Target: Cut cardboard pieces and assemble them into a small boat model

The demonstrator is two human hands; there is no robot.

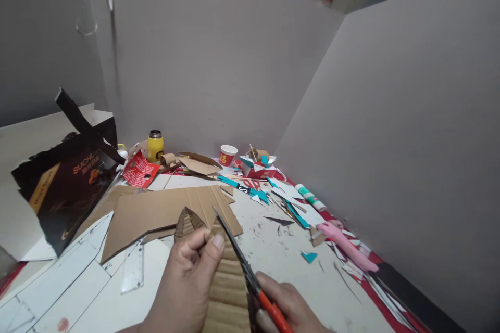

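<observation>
Cutting is under way in the head view: the left hand is closed in a pinch on a strip of corrugated cardboard, thumb on top and fingers curled under its left edge, at about six o'clock in the frame. The right hand, at five o'clock, is wrapped around the orange handles of the scissors; its fingers are curled, though how far the handles are squeezed cannot be told, since the frame edge cuts them off. The blades run up toward eleven o'clock along the strip's right edge, the tips just past the left thumb and close to it.

To do this cut well, I judge that the left thumb should stay clear of the blade line, the strip should be held taut, and the card should be fed into the deep part of the blades rather than snipped with the tips, since corrugated board crushes easily.

Beyond the hands, at twelve o'clock, lies a large flat cardboard sheet. A clear ruler sits at nine o'clock, a dark printed bag at ten. Farther back stand a yellow bottle and a red paper cup; a glue stick lies at two o'clock, and paper scraps lie scattered on the white table.
</observation>
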